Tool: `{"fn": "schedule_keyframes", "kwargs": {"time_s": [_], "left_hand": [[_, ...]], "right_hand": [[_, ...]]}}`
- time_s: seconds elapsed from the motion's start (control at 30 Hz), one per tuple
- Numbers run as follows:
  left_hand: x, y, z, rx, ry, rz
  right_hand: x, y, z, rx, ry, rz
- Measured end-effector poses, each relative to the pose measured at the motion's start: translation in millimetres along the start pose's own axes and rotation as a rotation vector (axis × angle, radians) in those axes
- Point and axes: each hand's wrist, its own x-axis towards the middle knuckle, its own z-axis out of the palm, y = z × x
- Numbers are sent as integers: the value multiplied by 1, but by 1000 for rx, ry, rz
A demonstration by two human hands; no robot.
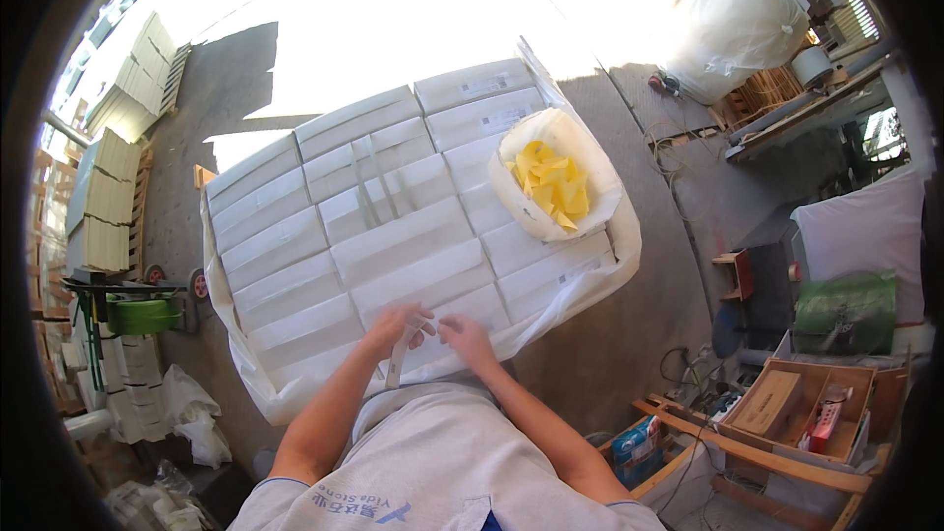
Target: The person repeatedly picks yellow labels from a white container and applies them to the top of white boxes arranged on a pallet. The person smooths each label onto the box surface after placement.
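A pale narrow strip [396, 364] hangs from my left hand [393, 326], whose fingers are closed round its upper part. My right hand [467, 339] is just beside it, fingers bent toward the left hand with a small gap between them. Whatever its fingertips pinch is too small to make out. Both hands are over the near edge of a block of white boxes [403, 246] laid in rows. Two thin pale strips [374, 177] lie across the boxes farther away. On the right part of the stack stands a white open bag [506, 182] with yellow paper pieces [551, 182] inside.
White wrapping [629, 236] lines the stack's edges. Stacked slabs [103, 202] on pallets are at the left, near a green reel [146, 313]. To the right are a wooden tray [801, 403], cables, a green cylinder [846, 313] and a large plastic-wrapped bundle [737, 25].
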Motion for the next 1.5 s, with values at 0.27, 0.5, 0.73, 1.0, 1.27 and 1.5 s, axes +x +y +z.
{"fn": "schedule_keyframes", "kwargs": {"time_s": [0.27,0.5,0.73,1.0,1.27,1.5], "left_hand": [[-4,15,26,-189,-253,-37],[-6,15,25,-214,-373,-57],[-7,12,27,-200,-388,-71],[-7,10,28,-218,-271,-92],[12,-3,10,-241,-212,-94],[-2,23,33,32,-181,-13]], "right_hand": [[-19,-48,0,-59,72,-213],[-27,-55,-12,-145,101,-268],[-33,-51,-11,-297,212,-392],[-36,-62,-16,-5,436,-217],[-29,-66,-44,378,249,-4],[-34,-80,-26,12,123,-61]]}}
